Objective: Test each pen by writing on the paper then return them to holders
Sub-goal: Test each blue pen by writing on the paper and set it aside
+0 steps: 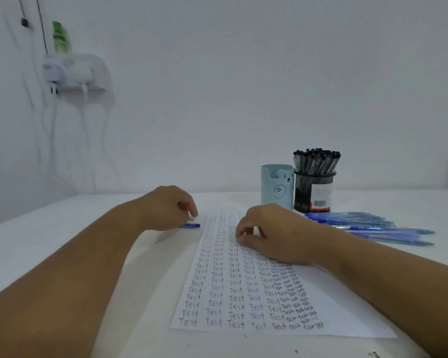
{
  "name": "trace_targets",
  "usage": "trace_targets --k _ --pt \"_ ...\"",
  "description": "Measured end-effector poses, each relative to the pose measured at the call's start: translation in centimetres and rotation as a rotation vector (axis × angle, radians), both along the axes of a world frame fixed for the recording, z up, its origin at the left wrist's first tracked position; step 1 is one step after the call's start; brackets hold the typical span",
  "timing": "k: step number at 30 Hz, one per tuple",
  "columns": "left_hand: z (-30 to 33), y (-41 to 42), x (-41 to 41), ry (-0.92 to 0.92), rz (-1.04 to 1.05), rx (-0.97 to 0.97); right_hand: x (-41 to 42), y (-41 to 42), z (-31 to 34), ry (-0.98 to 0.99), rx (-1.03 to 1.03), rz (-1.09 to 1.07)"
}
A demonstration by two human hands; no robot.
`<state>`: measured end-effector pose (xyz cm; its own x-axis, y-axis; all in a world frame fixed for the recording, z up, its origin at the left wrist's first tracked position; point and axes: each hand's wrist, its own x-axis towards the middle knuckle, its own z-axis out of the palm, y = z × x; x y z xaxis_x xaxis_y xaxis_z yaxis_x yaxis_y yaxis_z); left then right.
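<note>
Left hand [170,206]: grip closed on a blue pen [192,225] beside the paper [243,293].
Right hand [272,233]: loosely curled, empty, resting on the paper.

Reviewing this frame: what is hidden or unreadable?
Head view only:
- Blue pen: mostly covered by the left hand.
- Right hand: its curled fingers hide whether it holds anything.
- Light-blue bear holder: its contents hidden by its wall.
- Black mesh holder: label print too small.
</note>
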<state>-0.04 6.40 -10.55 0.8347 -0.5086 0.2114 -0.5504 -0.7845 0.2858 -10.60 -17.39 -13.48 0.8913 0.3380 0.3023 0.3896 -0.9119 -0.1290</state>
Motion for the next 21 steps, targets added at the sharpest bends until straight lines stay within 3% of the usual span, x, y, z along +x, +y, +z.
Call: trace_targets --k 6,13,16,19,21 --pt "0.1 1.2 0.4 0.074 0.079 0.025 0.3 -0.3 -0.4 -0.006 0.018 0.003" --pt "-1.1 0.2 0.8 -0.01 0.03 0.084 0.3 -0.5 -0.7 -0.016 0.055 0.026" --pt "-1.0 -0.3 0.8 -0.02 0.001 -0.227 0.0 -0.7 -0.7 -0.026 0.072 0.021" --pt "0.1 -1.8 -0.3 0.083 -0.082 -0.764 -0.3 -1.0 -0.6 -0.05 0.133 -0.001" --pt "0.7 -3.0 -1.3 0.281 -0.161 -1.179 -0.4 -1.3 -0.5 -0.07 0.17 -0.014"
